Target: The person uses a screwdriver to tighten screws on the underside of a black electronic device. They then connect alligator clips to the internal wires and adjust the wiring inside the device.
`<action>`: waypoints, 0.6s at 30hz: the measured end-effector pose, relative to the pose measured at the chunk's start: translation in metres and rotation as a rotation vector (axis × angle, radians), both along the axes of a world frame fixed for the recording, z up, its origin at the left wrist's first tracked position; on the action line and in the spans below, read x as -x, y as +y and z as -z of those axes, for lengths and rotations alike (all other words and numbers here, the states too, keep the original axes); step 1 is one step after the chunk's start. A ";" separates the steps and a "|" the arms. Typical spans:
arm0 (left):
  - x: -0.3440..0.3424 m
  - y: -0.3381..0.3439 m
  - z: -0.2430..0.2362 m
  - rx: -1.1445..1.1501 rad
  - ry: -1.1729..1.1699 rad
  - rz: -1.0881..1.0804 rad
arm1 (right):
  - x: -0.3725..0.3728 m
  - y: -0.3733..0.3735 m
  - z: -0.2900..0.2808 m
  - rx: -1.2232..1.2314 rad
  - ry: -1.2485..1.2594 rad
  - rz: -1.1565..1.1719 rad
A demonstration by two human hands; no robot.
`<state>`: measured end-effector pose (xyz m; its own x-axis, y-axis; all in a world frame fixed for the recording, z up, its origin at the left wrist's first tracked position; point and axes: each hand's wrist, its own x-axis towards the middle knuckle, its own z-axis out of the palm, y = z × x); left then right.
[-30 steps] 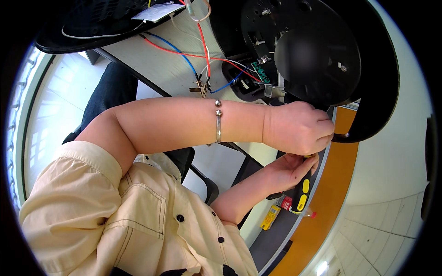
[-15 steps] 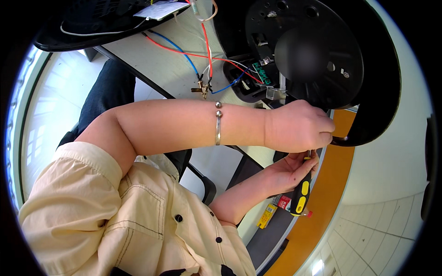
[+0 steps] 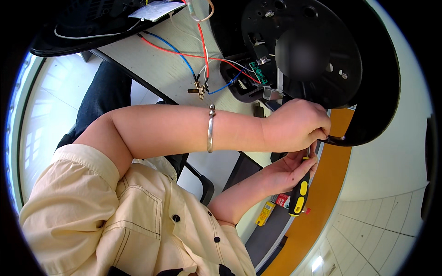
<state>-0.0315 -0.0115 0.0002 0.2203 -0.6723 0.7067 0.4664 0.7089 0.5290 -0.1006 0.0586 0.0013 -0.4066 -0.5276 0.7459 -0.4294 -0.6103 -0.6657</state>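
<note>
Where the tabletop edge crosses toward four o'clock, the right hand [image 3: 291, 172] holds a black-and-yellow-handled screwdriver [image 3: 299, 193], its fingers closed round the upper end of the handle. The handle slants down toward six o'clock, while the bare shaft points up toward twelve and its tip is hidden beneath the left hand [image 3: 295, 125]. That hand, at three o'clock, is curled knuckles-up by the lower rim of a black plastic appliance housing [image 3: 382, 87]; its fingertips are out of sight, so I cannot tell what it grips. A silver bangle [image 3: 210, 134] with ball ends circles the left forearm near the wrist.

The housing fills two o'clock, with a round black plate [image 3: 348, 53] inside it. A green circuit board [image 3: 258, 72] sits at one o'clock, and a brass terminal piece [image 3: 200, 90] at eleven, joined to red and blue wires [image 3: 177, 50]. At ten o'clock rests another black shell [image 3: 41, 45]. Near five o'clock lie a yellow box [image 3: 265, 214] and, just beside it, a red-labelled item [image 3: 282, 200].
</note>
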 end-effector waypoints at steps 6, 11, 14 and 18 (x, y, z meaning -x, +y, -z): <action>-0.001 0.005 -0.002 -0.077 0.028 0.082 | -0.001 0.001 -0.003 -0.011 0.027 0.022; 0.001 0.000 0.004 0.143 -0.036 -0.175 | -0.003 0.001 -0.002 0.019 0.013 0.005; -0.002 -0.007 0.007 0.346 -0.167 -0.401 | 0.002 0.002 -0.001 0.029 -0.015 -0.045; -0.001 -0.013 0.009 0.539 -0.263 -0.678 | 0.003 0.003 0.001 0.055 -0.028 -0.076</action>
<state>-0.0306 -0.0242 -0.0084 0.2357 -0.0201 0.9716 -0.2306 0.9701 0.0760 -0.1034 0.0620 0.0002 -0.3879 -0.5161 0.7636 -0.3622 -0.6765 -0.6412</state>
